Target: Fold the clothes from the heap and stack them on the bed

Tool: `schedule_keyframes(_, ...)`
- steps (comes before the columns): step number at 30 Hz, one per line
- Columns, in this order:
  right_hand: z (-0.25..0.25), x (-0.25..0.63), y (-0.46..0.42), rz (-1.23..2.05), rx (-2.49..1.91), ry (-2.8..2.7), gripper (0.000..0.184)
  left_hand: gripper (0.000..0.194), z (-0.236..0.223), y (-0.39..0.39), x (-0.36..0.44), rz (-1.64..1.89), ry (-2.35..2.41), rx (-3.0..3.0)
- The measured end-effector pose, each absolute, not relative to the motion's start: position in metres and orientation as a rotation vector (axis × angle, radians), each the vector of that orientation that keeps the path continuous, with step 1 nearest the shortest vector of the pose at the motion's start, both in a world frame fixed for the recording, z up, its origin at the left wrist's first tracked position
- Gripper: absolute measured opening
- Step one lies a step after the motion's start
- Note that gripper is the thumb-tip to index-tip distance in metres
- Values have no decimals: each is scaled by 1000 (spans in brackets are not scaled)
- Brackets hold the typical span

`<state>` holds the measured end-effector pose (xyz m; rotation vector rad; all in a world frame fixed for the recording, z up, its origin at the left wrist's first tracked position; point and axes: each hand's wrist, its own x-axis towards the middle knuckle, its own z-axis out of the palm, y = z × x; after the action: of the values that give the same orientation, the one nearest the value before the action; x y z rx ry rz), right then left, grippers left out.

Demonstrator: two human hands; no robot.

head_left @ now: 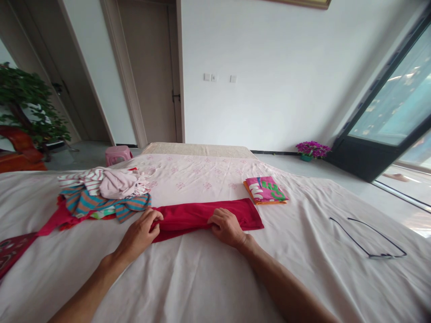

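A red garment (188,216), folded into a long narrow strip, lies across the cloth-covered surface in front of me. At its left end my left hand (147,226) pinches the fabric between thumb and fingers. My right hand (226,227) is closed on the near edge, right of the strip's middle. The exact kind of garment cannot be told. Just beyond its right end sits a folded pink garment (269,189) with green and white print, with an orange layer under it. Close to my left hand rises a heap of loose clothes (111,190), striped and plain.
Black-framed glasses (373,249) lie open on the pale bed sheet (289,269) at the right. A dark red piece of clothing (16,251) spreads at the left edge. Beyond stand a pink stool (118,154) and purple flowers (313,149).
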<state>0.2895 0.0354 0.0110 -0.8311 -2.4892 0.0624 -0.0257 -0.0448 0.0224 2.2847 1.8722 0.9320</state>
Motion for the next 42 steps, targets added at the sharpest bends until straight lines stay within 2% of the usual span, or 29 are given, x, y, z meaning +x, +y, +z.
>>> schedule_keyframes(5, 3, 289, 36, -33, -790, -2543, 27, 23, 16, -46, -27, 820, 1866, 2329)
schedule_keyframes(12, 18, 295, 33, 205, -750, -2618, 32, 27, 7, -45, -33, 743, 1875, 2317)
schedule_keyframes(21, 14, 289, 34, 191, -811, -2548, 7, 27, 9, -45, -33, 783, 1842, 2359)
schedule_keyframes(27, 7, 289, 40, -46, -760, -2507, 17, 27, 6, -44, -34, 799, 1861, 2435)
schedule_keyframes(35, 14, 292, 30, 113, -712, -2619, 26, 31, 0, -47, -37, 718, 1844, 2439)
schedule_keyframes(42, 15, 287, 32, 186, -800, -2535, 6, 30, -2, -43, -38, 804, 1834, 2448)
